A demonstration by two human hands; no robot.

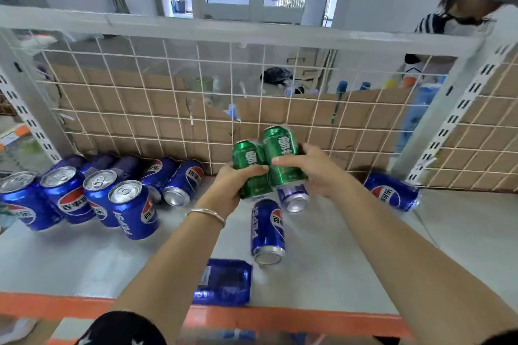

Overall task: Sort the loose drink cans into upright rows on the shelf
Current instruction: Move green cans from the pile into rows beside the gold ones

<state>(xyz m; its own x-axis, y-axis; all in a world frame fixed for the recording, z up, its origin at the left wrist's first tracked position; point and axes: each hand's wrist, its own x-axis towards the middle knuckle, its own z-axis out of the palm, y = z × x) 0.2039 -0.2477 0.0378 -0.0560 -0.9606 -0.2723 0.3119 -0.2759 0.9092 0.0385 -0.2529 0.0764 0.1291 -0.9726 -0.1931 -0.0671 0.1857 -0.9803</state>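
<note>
Grey shelf [350, 260], hands [238, 182] [316, 171] gripping two green cans [251, 159] [280, 148]

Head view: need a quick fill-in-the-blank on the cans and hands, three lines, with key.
1. The left hand grips the left metal drink can and the right hand grips the right metal drink can; both cans are coloured ____.
2. The blue Pepsi can just below the hands lies on its ____.
3. The silver bracelet sits on the ____ wrist.

Missing words: green; side; left.
</note>
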